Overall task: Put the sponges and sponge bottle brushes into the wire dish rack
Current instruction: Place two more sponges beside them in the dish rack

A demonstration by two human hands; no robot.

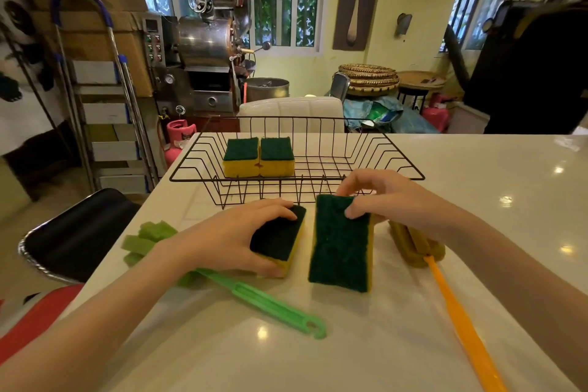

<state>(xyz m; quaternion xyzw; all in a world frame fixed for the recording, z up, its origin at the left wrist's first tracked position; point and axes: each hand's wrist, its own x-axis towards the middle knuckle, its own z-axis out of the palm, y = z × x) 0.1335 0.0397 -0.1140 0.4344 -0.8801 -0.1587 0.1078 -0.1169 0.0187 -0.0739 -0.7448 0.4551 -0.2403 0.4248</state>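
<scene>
We see a yellow-walled room with white-framed windows (286,0) at the back, a steel roasting machine (203,51) to the left of them and a stepladder (105,111) further left. Stacked woven trays (369,78) sit by the far wall, and a pink gas cylinder (178,143) stands on the floor just beyond the desk's far left corner. A black chair (76,232) stands at the left of the desk.

The white glossy desk (477,194) fills the lower picture and shows bright reflections of lamps. On its far part stands the wire dish rack (394,156), black and open-topped. Inside it, toward the left, two sponges (258,156) lie side by side and touching, green scouring faces up, yellow below.

Nearer to us, the left hand (229,235) rests on a sponge (280,240) lying on the desk, its fingers (283,208) curled over the far edge and the thumb at the near edge, gripping it. The right hand (391,197) grips the far end of a second sponge (342,245) just to the right, fingers pinching its top.

The green bottle brush (254,299) lies at the left, its foam head partly under the left forearm. The orange bottle brush (458,312) lies at the right, its head beneath the right wrist.
</scene>
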